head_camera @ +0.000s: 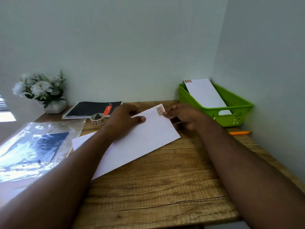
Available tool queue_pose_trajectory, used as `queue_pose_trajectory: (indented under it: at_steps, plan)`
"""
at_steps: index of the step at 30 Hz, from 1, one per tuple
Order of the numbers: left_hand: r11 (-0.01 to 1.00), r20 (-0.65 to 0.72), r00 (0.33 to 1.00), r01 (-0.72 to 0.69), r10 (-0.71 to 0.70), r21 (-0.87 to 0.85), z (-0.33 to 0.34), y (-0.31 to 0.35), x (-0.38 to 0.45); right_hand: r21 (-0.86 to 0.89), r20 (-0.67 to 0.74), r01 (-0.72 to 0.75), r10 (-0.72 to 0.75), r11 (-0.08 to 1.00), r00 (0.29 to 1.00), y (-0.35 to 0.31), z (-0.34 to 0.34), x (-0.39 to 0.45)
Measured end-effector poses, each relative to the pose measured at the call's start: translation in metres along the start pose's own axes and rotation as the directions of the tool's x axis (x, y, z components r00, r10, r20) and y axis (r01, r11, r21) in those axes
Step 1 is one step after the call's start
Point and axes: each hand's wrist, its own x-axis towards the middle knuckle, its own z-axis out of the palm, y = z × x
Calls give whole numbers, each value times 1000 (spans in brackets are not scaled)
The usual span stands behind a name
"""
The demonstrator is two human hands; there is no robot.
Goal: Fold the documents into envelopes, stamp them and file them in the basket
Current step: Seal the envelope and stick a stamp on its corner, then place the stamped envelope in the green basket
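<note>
My left hand (125, 120) grips the envelope (140, 139), hiding its far edge; right hand (183, 115) pinches the stamp (160, 109) corner. Stamp design's too blurry.

Where things lie on my surface (165, 187)

An envelope (142, 142) lies slantwise at the middle, a stamp (160, 109) on its far corner; my left hand (123, 120) rests on its far edge and my right hand (184, 115) touches it at the stamp. Behind my left hand sits a roll of stamps (97, 119), and behind that a notebook (92, 109). A potted plant (44, 93) stands at the far left. A plastic sleeve (33, 152) lies at my near left, a sheet of paper (82, 140) between it and the envelope. At the far right corner stands the basket (237, 111), a stamped envelope (204, 95) leaning in it. A pen (240, 133) lies just before the basket.
</note>
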Motion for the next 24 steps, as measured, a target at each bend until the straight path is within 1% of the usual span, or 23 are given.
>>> queue_pose_trajectory:
  at_steps: [2,3,4,5,6,7,8,9,10,11,12,13,14,16,17,18,20,21,23,24]
  plan:
    - [998,34,998,48,-49,38,-16,2,2,123,-36,91,-87,988,996,-11,4,-5]
    - [997,54,996,74,-75,23,-23,4,4,147,-71,163,-154,976,986,-18,4,-8]
    - [994,61,993,101,-99,-32,-30,7,5,111,-129,247,-233,963,964,-23,3,-11]
    - [987,45,993,116,-112,-111,-36,9,6,-6,-211,333,-327,943,921,-27,1,-14]
    - [976,-1,993,113,-115,-188,-42,13,7,-172,-309,407,-441,897,842,-30,-3,-16]
    - [961,-67,991,93,-114,-260,-47,18,9,-320,-395,458,-556,829,731,-32,-7,-18]
    - [939,-136,984,63,-115,-337,-51,25,14,-400,-463,493,-634,773,619,-34,-10,-20]
    - [911,-201,972,30,-123,-412,-53,32,20,-416,-520,527,-669,741,531,-36,-13,-22]
    - [875,-254,957,-2,-139,-484,-54,40,28,-388,-575,564,-670,729,469,-37,-17,-23]
    - [843,-297,942,-29,-157,-538,-54,51,37,-349,-623,596,-654,724,430,-39,-21,-24]
    - [802,-329,927,-55,-180,-595,-53,61,48,-318,-654,616,-637,720,408,-40,-25,-25]
    - [755,-348,914,-77,-207,-651,-50,73,60,-303,-671,619,-623,725,402,-41,-31,-25]
    - [691,-351,906,-97,-236,-716,-46,85,73,-296,-675,610,-613,735,411,-40,-39,-23]
    - [536,-324,889,-111,-323,-837,-34,113,94,-297,-672,567,-590,768,447,-37,-54,-21]
    - [468,-312,883,-123,-351,-875,-27,129,101,-294,-679,557,-580,776,450,-34,-61,-21]
    - [414,-311,880,-148,-360,-898,-17,145,107,-290,-697,562,-573,775,430,-32,-69,-21]
    - [363,-335,870,-199,-361,-910,0,171,115,-261,-770,590,-533,764,350,-27,-86,-22]
    - [344,-340,862,-210,-377,-915,9,180,120,-216,-819,612,-482,761,311,-24,-95,-24]
    - [317,-330,837,-200,-437,-927,22,190,133,-101,-897,629,-344,771,277,-18,-113,-27]
    - [315,-328,825,-193,-460,-929,29,193,140,-85,-914,614,-307,784,265,-14,-122,-27]
